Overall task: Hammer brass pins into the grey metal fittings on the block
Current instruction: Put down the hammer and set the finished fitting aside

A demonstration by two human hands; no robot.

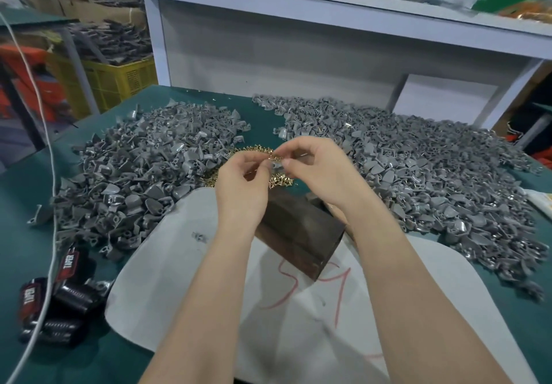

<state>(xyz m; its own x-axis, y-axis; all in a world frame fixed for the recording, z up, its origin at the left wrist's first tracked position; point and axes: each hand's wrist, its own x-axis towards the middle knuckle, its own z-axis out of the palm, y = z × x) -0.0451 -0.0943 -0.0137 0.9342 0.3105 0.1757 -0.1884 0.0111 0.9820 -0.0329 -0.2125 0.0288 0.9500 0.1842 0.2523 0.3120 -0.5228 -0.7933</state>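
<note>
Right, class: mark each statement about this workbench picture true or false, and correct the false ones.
1. The left hand and right hand pinch a fitting above the block. True.
2. The right hand holds a hammer. False: it pinches the fitting.
3. The pins lie between the left pile and right pile. True.
4. The block stands on a red cloth. False: it stands on a white sheet.
5. The crate is blue. False: the crate is yellow.

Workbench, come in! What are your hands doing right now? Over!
Left hand and right hand pinch one grey fitting over the brass pins. Block sits below, visible top bare. Nothing blocks the way down.
</note>
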